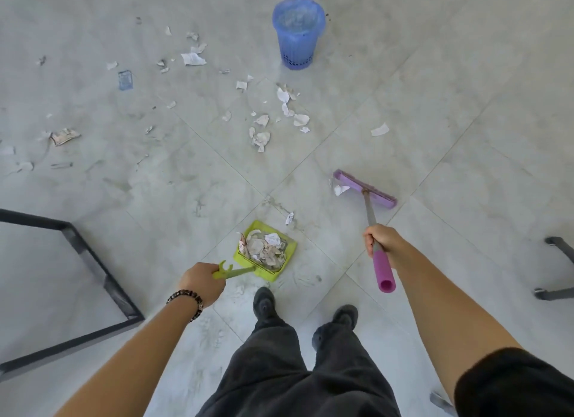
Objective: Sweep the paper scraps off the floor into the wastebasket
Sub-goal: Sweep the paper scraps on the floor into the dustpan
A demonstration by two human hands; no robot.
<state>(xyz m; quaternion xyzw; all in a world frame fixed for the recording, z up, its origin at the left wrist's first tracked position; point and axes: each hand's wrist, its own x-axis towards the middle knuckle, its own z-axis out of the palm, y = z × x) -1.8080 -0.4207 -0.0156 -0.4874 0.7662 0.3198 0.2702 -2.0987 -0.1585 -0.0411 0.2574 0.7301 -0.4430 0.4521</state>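
Two tight grips — right hand (380,242) on broom (369,212), shaft forward-left; left hand (200,284) on dustpan (266,274).

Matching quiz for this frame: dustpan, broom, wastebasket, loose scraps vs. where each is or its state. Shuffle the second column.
Column 1
1. dustpan
2. broom
3. wastebasket
4. loose scraps

Column 2
A. scattered over the floor
B. handle gripped by the right hand
C. standing upright, apart from both hands
D. handle held by the left hand, pan loaded

Pairs: 1-D, 2-B, 3-C, 4-A
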